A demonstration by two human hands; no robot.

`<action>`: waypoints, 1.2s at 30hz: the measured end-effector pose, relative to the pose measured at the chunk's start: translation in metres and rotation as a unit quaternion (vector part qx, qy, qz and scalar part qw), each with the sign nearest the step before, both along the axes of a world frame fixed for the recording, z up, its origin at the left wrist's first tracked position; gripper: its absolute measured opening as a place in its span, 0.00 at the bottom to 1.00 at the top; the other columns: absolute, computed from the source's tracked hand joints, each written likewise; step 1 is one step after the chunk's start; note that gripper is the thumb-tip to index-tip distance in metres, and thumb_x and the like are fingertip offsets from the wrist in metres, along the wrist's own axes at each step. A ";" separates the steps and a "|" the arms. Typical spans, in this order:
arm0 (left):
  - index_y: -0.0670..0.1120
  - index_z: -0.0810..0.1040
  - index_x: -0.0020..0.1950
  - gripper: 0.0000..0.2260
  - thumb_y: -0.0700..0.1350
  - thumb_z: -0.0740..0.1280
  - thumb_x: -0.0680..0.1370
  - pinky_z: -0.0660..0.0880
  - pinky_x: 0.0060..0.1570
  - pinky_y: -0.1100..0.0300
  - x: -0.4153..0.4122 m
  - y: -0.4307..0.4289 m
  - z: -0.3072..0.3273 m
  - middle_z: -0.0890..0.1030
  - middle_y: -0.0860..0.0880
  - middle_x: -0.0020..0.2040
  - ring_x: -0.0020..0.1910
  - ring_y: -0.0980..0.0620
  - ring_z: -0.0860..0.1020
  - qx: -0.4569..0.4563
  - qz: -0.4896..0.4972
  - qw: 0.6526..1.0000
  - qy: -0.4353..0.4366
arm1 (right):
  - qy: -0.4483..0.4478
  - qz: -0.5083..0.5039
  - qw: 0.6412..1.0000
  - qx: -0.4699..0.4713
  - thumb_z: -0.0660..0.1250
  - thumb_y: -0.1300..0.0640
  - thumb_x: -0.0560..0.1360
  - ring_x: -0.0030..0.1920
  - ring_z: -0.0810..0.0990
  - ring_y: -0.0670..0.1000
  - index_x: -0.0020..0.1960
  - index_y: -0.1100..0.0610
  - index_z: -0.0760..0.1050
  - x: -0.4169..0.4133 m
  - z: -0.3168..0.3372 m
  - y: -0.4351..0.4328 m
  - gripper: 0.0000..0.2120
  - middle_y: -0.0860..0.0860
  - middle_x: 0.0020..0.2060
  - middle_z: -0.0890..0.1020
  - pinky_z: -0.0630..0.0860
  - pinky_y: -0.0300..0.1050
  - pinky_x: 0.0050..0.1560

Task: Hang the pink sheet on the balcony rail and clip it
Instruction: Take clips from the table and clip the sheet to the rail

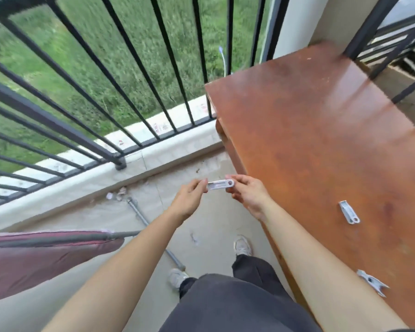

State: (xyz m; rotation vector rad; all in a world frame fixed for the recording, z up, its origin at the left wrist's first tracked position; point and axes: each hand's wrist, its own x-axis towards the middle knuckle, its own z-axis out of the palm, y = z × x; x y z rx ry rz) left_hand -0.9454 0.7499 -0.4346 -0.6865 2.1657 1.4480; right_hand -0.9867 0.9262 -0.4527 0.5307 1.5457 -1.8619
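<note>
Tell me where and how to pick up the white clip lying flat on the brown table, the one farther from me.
Probably pinch the farther clip across its long sides at mid-body, fingers coming down from above: it lies flat on the table, slim, with bare wood either side. Free the right hand first; it and the left hand pinch a second clip.

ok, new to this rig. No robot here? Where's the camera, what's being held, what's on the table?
No robot: a person works bare-handed. The one picture comes from a wide-angle camera on their head, looking down along both arms. The left hand and right hand each pinch an end of a white clip. On the brown table at the right lie a second clip and a third clip. At lower left the pink sheet hangs over a bar. Black balcony railing stands ahead, grass beyond.
</note>
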 end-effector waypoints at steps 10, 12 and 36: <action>0.47 0.76 0.43 0.14 0.54 0.59 0.82 0.71 0.43 0.58 0.089 -0.132 0.058 0.79 0.51 0.37 0.39 0.52 0.75 -0.067 0.188 0.976 0.084 | 0.030 0.262 0.964 -0.026 0.71 0.50 0.76 0.44 0.83 0.50 0.52 0.57 0.81 0.034 0.063 -0.158 0.12 0.52 0.46 0.83 0.79 0.39 0.45; 0.47 0.76 0.43 0.14 0.53 0.59 0.82 0.72 0.43 0.57 0.107 -0.155 0.066 0.79 0.50 0.37 0.40 0.50 0.76 -0.088 0.195 0.973 0.088 | 0.076 0.352 0.933 -0.016 0.74 0.54 0.74 0.45 0.84 0.49 0.50 0.54 0.82 0.042 0.070 -0.184 0.07 0.53 0.48 0.84 0.80 0.39 0.49; 0.45 0.77 0.64 0.15 0.40 0.62 0.78 0.71 0.55 0.53 0.109 -0.322 0.100 0.77 0.45 0.66 0.63 0.42 0.76 -0.550 -0.298 0.725 -0.287 | 0.196 0.429 0.870 0.141 0.82 0.54 0.65 0.40 0.82 0.44 0.46 0.50 0.83 0.080 0.008 -0.299 0.13 0.48 0.40 0.86 0.78 0.37 0.46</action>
